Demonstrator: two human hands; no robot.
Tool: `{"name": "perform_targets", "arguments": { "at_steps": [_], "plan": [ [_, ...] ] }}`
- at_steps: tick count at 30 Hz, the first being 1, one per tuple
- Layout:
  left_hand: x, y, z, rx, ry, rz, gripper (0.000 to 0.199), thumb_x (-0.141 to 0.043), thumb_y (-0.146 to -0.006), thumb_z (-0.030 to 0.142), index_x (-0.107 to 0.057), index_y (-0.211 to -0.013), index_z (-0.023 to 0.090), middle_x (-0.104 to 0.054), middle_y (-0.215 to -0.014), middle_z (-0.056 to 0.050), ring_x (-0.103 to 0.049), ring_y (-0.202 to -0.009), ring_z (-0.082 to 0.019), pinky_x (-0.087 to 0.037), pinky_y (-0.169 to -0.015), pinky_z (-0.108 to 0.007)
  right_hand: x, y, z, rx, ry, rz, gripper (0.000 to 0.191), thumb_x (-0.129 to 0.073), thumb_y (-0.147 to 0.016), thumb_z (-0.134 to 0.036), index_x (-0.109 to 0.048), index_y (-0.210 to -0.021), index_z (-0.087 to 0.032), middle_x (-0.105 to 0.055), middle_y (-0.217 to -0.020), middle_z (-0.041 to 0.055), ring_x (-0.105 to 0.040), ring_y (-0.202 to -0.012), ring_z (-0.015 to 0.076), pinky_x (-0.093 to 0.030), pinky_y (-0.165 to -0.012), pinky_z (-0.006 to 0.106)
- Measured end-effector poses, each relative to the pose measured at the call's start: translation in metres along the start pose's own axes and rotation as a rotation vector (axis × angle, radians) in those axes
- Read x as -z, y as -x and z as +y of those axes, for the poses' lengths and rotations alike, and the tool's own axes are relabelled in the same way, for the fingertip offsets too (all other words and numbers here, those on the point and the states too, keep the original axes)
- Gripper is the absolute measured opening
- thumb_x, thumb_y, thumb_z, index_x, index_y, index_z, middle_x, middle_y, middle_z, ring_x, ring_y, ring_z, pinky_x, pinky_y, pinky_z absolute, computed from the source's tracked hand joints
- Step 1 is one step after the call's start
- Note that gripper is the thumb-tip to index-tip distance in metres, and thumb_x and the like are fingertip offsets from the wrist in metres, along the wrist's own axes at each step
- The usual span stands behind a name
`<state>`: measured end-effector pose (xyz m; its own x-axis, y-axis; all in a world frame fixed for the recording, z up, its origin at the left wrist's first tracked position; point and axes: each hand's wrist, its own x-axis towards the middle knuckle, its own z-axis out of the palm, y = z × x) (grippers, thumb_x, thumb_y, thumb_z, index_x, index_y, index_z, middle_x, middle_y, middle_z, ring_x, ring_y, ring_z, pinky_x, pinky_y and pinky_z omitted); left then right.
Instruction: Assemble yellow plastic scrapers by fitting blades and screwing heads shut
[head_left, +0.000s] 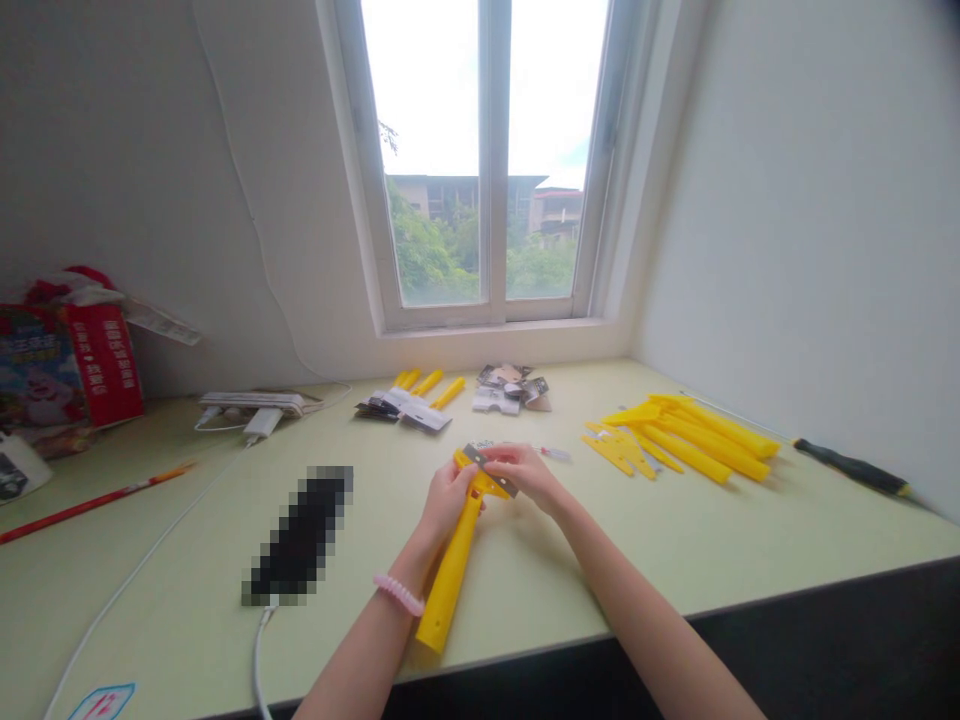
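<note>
Over the front middle of the table, my left hand [444, 498] is closed around the head of a yellow scraper [450, 585], whose long handle slants down toward the table's front edge. A dark metal blade [505, 484] lies across the scraper head. My right hand [529, 474] pinches the blade from the right, its fingers pressing it on the head. Parts of the head and the fingertips below it are hidden. Just behind my right hand lies a small clear thing with a red part [553, 454], too small to name.
Yellow handles [697, 445] and flat yellow plates [611, 448] lie right, beside a screwdriver [855, 468]. Toward the window are yellow-handled scrapers [420, 402] and torn packaging [502, 390]. Left are a blurred-out black object [300, 535] with a white cable, a power strip [259, 403] and a red stick [97, 503].
</note>
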<state>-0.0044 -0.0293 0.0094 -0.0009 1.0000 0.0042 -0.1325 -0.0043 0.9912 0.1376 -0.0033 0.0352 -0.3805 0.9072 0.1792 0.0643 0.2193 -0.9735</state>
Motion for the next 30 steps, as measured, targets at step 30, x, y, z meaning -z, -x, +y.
{"name": "perform_targets", "arguments": {
  "at_steps": [30],
  "plan": [
    [-0.0005, 0.0032, 0.0038, -0.081, -0.034, -0.041, 0.035, -0.059, -0.07, 0.04, -0.053, -0.088, 0.011, -0.054, -0.052, 0.002, -0.052, -0.039, -0.012, -0.04, -0.037, -0.022, -0.0025, -0.0009, 0.0077, 0.008, -0.078, -0.03, 0.033, -0.067, -0.064, -0.04, -0.072, -0.09, -0.019, -0.069, -0.078, 0.0039, -0.06, -0.07, 0.0175, -0.047, -0.064, 0.029]
  ]
}}
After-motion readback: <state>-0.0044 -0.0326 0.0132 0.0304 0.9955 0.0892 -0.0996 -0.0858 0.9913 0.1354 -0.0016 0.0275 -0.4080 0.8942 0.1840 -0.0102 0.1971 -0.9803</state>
